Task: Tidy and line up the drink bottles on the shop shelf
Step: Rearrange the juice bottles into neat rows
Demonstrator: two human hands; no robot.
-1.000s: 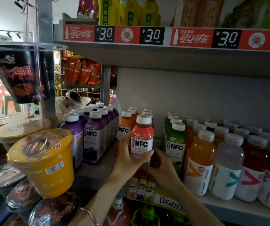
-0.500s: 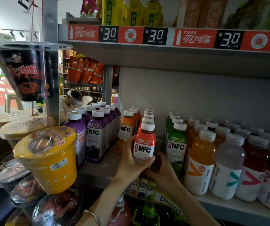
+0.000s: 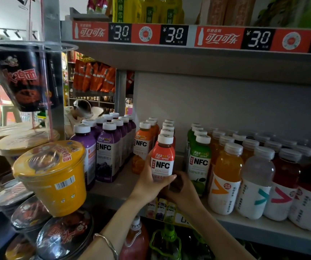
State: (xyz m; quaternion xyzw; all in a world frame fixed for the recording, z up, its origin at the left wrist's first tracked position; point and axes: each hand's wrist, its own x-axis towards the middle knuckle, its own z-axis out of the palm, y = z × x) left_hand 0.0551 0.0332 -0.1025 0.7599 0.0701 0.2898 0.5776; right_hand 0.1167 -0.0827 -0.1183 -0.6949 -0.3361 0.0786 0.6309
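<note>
Both hands clasp one red-labelled plastic NFC juice bottle (image 3: pixel 163 158) with a white cap: the left hand (image 3: pixel 149 182) wraps its side, the right hand (image 3: pixel 183 188) cups its base (fingers partly hidden). It stands at frame centre on the grey metal shelf (image 3: pixel 113 188), between orange-labelled NFC bottles (image 3: pixel 143 145) and green-labelled NFC bottles (image 3: pixel 199 160).

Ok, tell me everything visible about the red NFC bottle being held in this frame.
The red NFC bottle is a small plastic juice bottle with a white screw cap, a red shoulder and a white label band printed "NFC" in black. It stands upright at the front of its row on the shelf, between the orange and green NFC rows. The left hand wraps its lower left side, thumb across the label's bottom; the right hand cups its base from the right. The cap looks sealed.
</note>
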